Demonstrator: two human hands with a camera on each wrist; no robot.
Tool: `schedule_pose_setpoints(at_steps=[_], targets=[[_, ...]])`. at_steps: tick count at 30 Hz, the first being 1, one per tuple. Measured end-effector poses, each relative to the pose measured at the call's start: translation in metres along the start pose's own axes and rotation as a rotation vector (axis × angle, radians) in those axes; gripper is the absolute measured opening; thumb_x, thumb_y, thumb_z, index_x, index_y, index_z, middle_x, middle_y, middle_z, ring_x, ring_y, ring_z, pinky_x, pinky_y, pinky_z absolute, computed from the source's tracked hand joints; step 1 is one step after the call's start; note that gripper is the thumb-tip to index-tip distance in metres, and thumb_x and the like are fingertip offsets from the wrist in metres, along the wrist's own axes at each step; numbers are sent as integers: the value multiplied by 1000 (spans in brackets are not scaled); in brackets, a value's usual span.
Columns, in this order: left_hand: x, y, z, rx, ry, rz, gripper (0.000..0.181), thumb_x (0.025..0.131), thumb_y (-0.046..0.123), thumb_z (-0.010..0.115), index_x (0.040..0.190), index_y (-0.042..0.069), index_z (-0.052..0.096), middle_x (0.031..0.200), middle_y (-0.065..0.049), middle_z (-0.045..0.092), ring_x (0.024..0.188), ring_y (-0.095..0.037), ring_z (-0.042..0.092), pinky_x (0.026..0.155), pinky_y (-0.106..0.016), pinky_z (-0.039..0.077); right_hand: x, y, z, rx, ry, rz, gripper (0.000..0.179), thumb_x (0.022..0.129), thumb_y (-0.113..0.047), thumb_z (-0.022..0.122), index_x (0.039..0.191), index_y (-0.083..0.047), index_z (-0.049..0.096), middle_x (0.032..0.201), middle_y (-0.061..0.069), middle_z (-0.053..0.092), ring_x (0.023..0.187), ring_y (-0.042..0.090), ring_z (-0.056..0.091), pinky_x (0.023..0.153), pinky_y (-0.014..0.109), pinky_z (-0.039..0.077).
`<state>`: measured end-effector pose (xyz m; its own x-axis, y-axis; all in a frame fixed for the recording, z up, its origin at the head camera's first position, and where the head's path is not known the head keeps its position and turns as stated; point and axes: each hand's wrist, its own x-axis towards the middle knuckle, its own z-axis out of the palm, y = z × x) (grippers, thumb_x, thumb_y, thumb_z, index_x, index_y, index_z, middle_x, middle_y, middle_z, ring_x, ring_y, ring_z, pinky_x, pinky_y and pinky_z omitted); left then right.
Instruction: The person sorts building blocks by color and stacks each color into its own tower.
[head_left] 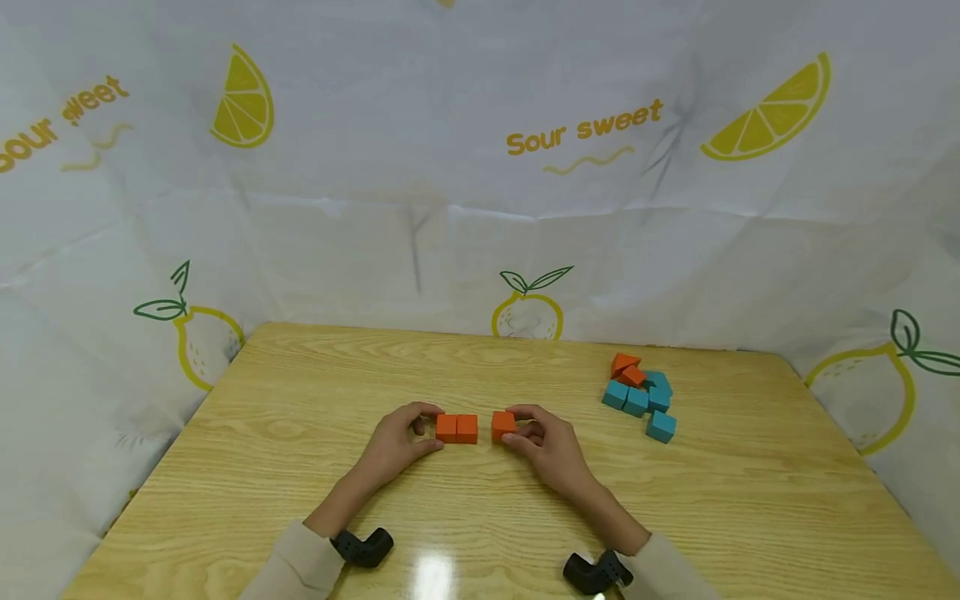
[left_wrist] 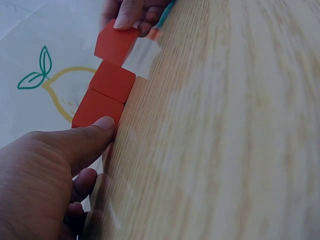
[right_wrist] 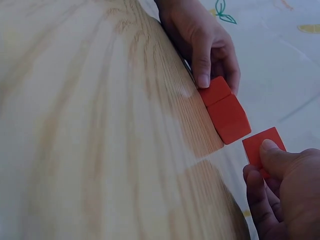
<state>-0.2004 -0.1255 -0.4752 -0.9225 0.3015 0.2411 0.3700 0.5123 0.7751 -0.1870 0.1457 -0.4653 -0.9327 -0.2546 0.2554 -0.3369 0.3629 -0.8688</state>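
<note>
Two orange cubes stand side by side on the wooden table, the left cube (head_left: 446,428) touching the right one (head_left: 467,429). My left hand (head_left: 393,442) pinches the left cube at its outer end, the thumb on its near face (left_wrist: 97,107) and the index finger behind. A short gap to the right of the pair, my right hand (head_left: 553,450) holds a third orange cube (head_left: 502,426) between thumb and fingers. In the right wrist view, that cube (right_wrist: 255,150) is just off the pair's end, with the thumb across its face.
Farther back on the right lies a group of blocks: several blue ones (head_left: 636,402) and two orange ones (head_left: 624,364). A single blue cube (head_left: 661,427) sits nearest of them. Behind the table (head_left: 360,358) hangs a white cloth (head_left: 375,167) printed with lemons.
</note>
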Motion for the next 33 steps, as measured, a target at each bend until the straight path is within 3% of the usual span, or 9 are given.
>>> schedule_pose_setpoints(at_steps=[8, 16, 27, 33], targets=[[-1, 0, -2, -9, -1, -6, 41, 80, 16, 79, 118, 17, 64, 85, 6, 54, 76, -13, 48, 68, -31, 42, 4, -1, 7, -30, -6, -35, 37, 86, -13, 72, 121, -8, 62, 84, 5, 69, 69, 13, 65, 62, 27, 52], [-2, 0, -3, -19, -5, -7, 41, 80, 16, 79, 118, 18, 64, 86, 6, 54, 76, -14, 48, 68, -31, 42, 7, -3, 13, -75, 4, -24, 37, 85, -15, 72, 120, -9, 63, 86, 2, 68, 69, 12, 63, 61, 26, 51], [-1, 1, -2, -28, -6, -4, 41, 80, 16, 79, 118, 17, 64, 89, 6, 56, 77, -14, 48, 66, -30, 42, 11, -5, 19, -11, 84, -74, 38, 83, -10, 73, 120, -7, 64, 88, 6, 68, 70, 17, 66, 62, 27, 53], [0, 0, -1, -10, 2, 12, 41, 79, 15, 80, 117, 16, 65, 88, 7, 56, 76, -13, 48, 66, -30, 43, 10, -38, 23, -4, 150, -103, 38, 81, 2, 72, 117, 4, 62, 87, 15, 65, 74, 32, 64, 66, 35, 53]])
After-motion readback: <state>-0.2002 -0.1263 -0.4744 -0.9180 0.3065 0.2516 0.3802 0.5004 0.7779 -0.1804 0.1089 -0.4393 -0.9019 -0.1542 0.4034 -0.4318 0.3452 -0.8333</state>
